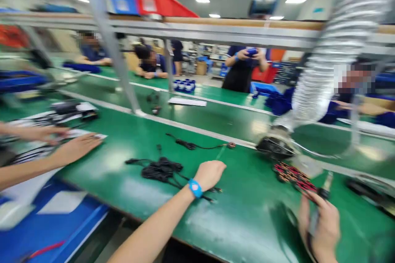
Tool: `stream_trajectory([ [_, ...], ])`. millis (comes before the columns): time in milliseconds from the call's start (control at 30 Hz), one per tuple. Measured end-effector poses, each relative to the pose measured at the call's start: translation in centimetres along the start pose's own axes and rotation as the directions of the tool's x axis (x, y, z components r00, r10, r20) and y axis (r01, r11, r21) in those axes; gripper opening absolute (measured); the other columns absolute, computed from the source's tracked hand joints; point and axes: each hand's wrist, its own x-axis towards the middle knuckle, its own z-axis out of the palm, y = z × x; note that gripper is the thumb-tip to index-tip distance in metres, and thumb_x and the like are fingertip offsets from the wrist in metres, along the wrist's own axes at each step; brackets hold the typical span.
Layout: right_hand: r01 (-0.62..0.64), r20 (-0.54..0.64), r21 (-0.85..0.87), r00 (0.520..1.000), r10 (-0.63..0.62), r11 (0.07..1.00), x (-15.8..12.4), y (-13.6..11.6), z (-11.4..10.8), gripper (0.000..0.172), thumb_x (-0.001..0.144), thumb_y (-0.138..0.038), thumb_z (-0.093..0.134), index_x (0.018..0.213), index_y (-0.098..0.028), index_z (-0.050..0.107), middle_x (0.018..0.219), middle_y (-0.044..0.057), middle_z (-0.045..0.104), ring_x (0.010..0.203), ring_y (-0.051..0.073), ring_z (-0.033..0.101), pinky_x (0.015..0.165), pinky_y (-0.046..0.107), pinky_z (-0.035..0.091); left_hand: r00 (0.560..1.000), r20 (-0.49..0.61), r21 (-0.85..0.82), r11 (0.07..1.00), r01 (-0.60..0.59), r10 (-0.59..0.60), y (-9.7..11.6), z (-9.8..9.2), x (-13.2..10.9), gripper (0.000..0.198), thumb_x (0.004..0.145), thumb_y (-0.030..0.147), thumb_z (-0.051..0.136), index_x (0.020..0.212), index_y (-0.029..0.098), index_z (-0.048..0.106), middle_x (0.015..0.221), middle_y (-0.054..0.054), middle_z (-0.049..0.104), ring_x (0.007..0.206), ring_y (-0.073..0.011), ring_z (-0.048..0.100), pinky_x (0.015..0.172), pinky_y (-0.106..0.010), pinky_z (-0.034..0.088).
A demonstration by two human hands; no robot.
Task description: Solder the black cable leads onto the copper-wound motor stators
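My left hand [210, 174], with a blue wristband [195, 188] on the wrist, rests on the green bench [247, 213] with its fingers curled closed. A thin wire [221, 153] runs from its knuckles to a small red-brown part [231, 145]. A bundle of black cable [162, 168] lies just left of that hand. At the lower right, my right hand [321, 226] is closed round a pen-like tool [325, 185] whose tip points up and away. The tool is blurred. A bundle of red and black wires [293, 176] lies right beside its tip.
A silver flexible duct [336, 49] comes down to a black extractor head [274, 146] on the right. Another person's two hands [77, 146] lie on papers at the left. A blue tray [61, 222] sits below the bench edge. People work across the far belt [216, 115].
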Motion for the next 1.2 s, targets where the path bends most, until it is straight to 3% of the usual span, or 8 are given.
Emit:
stream_trajectory([
  [67,0.061,0.014,-0.094,0.998,-0.06,0.994,0.9,0.3,-0.8,0.035,0.088,-0.04,0.055,0.111,-0.013,0.058,0.098,0.012,0.06,0.093,0.026,0.057,0.085,0.04,0.046,0.999,-0.002,-0.038,0.998,0.043,-0.043,-0.6,-0.1,0.2,0.037,0.098,0.033,0.035,0.102,0.024,0.071,0.109,-0.004,0.071,0.103,-0.0214,0.064,0.088,-0.028,0.046],
  [167,0.017,0.021,-0.138,1.0,-0.014,0.99,1.8,1.0,-0.3,0.037,0.088,-0.037,0.057,0.117,-0.015,0.052,0.101,0.01,0.057,0.097,0.024,0.057,0.086,0.039,0.048,0.999,0.026,-0.034,0.999,0.02,-0.019,-0.9,-0.1,0.5,0.039,0.099,0.035,0.033,0.104,0.025,0.07,0.113,-0.002,0.07,0.104,-0.0216,0.064,0.089,-0.029,0.047],
  [367,-0.039,0.125,-0.04,0.991,0.044,0.998,2.0,1.5,2.1,0.036,0.088,-0.031,0.056,0.121,-0.017,0.048,0.108,0.009,0.051,0.094,0.019,0.058,0.086,0.036,0.051,0.999,0.053,0.052,0.999,-0.008,0.005,-0.3,-0.1,0.1,0.042,0.098,0.036,0.029,0.103,0.025,0.069,0.112,-0.001,0.07,0.101,-0.0212,0.066,0.084,-0.029,0.049],
  [533,-0.016,0.225,0.019,0.974,0.011,1.0,2.1,1.2,3.6,0.035,0.088,-0.02,0.049,0.123,-0.017,0.047,0.113,0.01,0.05,0.097,0.018,0.06,0.089,0.035,0.051,0.999,0.032,0.074,0.997,-0.009,0.007,-0.7,0.1,0.4,0.042,0.098,0.038,0.029,0.104,0.026,0.069,0.113,0.0,0.07,0.099,-0.021,0.066,0.083,-0.029,0.05],
  [633,-0.02,0.309,0.026,0.951,0.011,0.999,2.2,1.2,3.8,0.041,0.084,-0.013,0.045,0.125,-0.018,0.047,0.115,0.011,0.049,0.097,0.018,0.059,0.088,0.036,0.051,0.999,0.044,0.087,0.996,-0.017,0.013,-0.7,0.2,0.5,0.042,0.098,0.038,0.029,0.104,0.026,0.069,0.114,0.0,0.07,0.1,-0.0214,0.066,0.083,-0.029,0.05],
  [767,0.008,0.336,0.008,0.942,-0.01,1.0,1.5,0.8,3.1,0.04,0.085,-0.013,0.042,0.125,-0.017,0.048,0.116,0.012,0.05,0.1,0.021,0.058,0.089,0.04,0.051,0.997,0.081,0.099,0.995,-0.02,0.012,-0.3,0.2,0.3,0.041,0.099,0.036,0.029,0.106,0.025,0.068,0.114,0.0,0.069,0.103,-0.0215,0.065,0.085,-0.029,0.048],
  [1000,0.068,0.412,0.086,0.906,-0.097,0.994,-0.7,-2.5,2.7,0.035,0.093,-0.019,0.041,0.127,-0.02,0.048,0.12,0.013,0.05,0.097,0.021,0.061,0.081,0.035,0.054,0.995,0.104,-0.019,1.0,-0.009,0.011,0.6,0.1,0.3,0.036,0.098,0.033,0.036,0.097,0.024,0.071,0.104,-0.003,0.072,0.098,-0.0198,0.065,0.081,-0.025,0.043],
  [1200,-0.028,0.485,0.293,0.866,-0.123,0.956,-1.1,-8.0,5.3,0.042,0.091,-0.012,0.038,0.132,-0.022,0.044,0.124,0.012,0.048,0.098,0.017,0.061,0.085,0.031,0.054,0.987,0.16,-0.227,0.974,0.028,0.009,1.6,0.1,2.4,0.036,0.092,0.035,0.043,0.071,0.018,0.068,0.067,-0.002,0.066,0.063,-0.015,0.056,0.061,-0.024,0.034],
])
